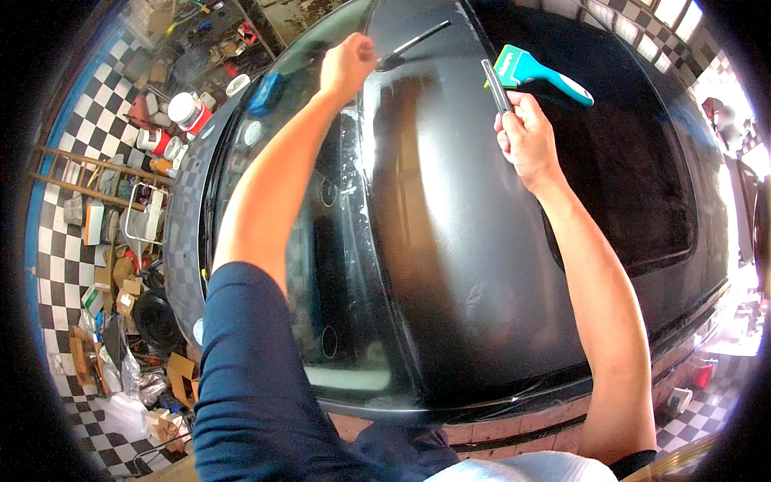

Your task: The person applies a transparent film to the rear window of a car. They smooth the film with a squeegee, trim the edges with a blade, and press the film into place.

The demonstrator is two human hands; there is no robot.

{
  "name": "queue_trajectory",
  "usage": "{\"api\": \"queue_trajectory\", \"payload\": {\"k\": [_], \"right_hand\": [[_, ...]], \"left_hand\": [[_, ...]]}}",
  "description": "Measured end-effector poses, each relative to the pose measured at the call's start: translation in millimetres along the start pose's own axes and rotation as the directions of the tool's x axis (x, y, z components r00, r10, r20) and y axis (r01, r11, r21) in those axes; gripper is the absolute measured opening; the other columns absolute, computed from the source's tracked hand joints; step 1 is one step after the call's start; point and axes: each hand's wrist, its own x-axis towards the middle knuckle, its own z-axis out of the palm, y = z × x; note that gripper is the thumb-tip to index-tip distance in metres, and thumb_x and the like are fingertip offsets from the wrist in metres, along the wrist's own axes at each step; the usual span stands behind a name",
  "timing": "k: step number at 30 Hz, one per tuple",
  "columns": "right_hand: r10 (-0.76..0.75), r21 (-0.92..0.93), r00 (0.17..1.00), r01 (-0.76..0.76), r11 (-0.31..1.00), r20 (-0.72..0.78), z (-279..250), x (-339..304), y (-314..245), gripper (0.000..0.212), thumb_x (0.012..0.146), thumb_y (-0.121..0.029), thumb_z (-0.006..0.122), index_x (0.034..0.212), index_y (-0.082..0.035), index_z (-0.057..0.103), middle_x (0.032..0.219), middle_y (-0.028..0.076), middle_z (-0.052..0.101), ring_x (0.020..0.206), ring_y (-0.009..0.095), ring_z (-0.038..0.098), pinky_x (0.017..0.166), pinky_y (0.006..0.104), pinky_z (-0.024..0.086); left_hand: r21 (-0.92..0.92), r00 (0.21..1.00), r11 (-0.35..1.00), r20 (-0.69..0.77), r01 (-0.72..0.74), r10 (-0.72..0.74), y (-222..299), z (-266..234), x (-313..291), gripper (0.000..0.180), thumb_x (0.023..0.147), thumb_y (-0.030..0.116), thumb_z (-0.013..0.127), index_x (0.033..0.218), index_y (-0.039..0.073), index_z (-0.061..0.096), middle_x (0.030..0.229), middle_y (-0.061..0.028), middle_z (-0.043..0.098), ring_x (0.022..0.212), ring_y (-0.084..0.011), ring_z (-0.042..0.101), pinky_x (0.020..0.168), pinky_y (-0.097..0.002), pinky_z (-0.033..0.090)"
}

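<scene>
I stand over the dark roof (490, 265) of a car, with both arms reaching across it. My left hand (348, 66) is raised at the far end, near the top of the windshield (309, 265); its fingers are closed, and whatever they may pinch is too small to make out. In my right hand (526, 138) is a slim grey utility knife (495, 84), pointing away from me. Just beyond it, a turquoise scraper (540, 71) with a white-tipped handle lies on the roof. A black antenna (418, 42) rises between my hands, its base close to the left one.
A black glass panel (626, 185) covers the roof's right part. On the left, beyond the hood, white tubs (186, 111), a cardboard box (183, 376) and much clutter crowd the checkered floor (74, 249). A blue object (263, 94) rests at the windshield's far lower corner.
</scene>
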Motion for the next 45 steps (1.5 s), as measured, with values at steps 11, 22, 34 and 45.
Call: {"api": "queue_trajectory", "payload": {"k": [11,22,34,45], "right_hand": [[0.003,0.07,1.0,-0.004,0.998,0.016,4.8,-2.5,0.3,0.028,0.094,-0.008,0.046,0.12,0.001,0.05,0.079,0.004,0.056,0.058,0.006,0.051,0.046,0.0209,0.04],[-0.35,-0.466,0.932,0.354,0.811,0.099,6.9,-3.6,8.7,0.038,0.093,-0.013,0.051,0.128,0.0,0.055,0.114,0.018,0.065,0.097,0.026,0.067,0.085,0.0355,0.051],[-0.018,-0.206,0.543,0.349,0.914,0.84,93.0,-252.1,-104.8,0.061,0.091,-0.005,0.049,0.147,-0.009,0.025,0.117,0.024,0.06,0.108,0.041,0.059,0.094,0.0464,0.046],[0.048,-0.366,0.533,0.511,0.778,0.845,74.3,-210.7,-96.3,0.043,0.091,-0.016,0.058,0.133,-0.01,0.049,0.113,0.013,0.063,0.097,0.027,0.066,0.086,0.0382,0.054]], "left_hand": [[0.908,0.901,0.341,-0.083,0.245,-0.427,-99.0,-248.6,-219.6,0.035,0.082,0.02,0.07,0.115,0.012,0.062,0.114,-0.0191,0.062,0.108,-0.0344,0.059,0.087,-0.0454,0.048],[-0.748,0.794,0.373,0.327,0.549,-0.513,229.9,-183.7,-306.8,0.029,0.096,0.01,0.057,0.124,0.0,0.058,0.119,-0.0095,0.062,0.108,-0.0164,0.059,0.088,-0.0323,0.051],[-0.868,0.646,-0.437,0.476,0.235,-0.597,305.6,-165.4,-362.8,0.061,0.102,0.05,0.033,0.144,0.006,0.032,0.145,-0.0165,0.04,0.135,-0.0305,0.038,0.113,-0.0434,0.031],[-0.995,0.482,-0.032,0.076,0.098,-0.873,266.7,-189.1,-417.6,0.037,0.102,0.043,0.039,0.11,0.009,0.048,0.085,-0.0084,0.057,0.08,-0.0228,0.059,0.074,-0.0426,0.054]]}}
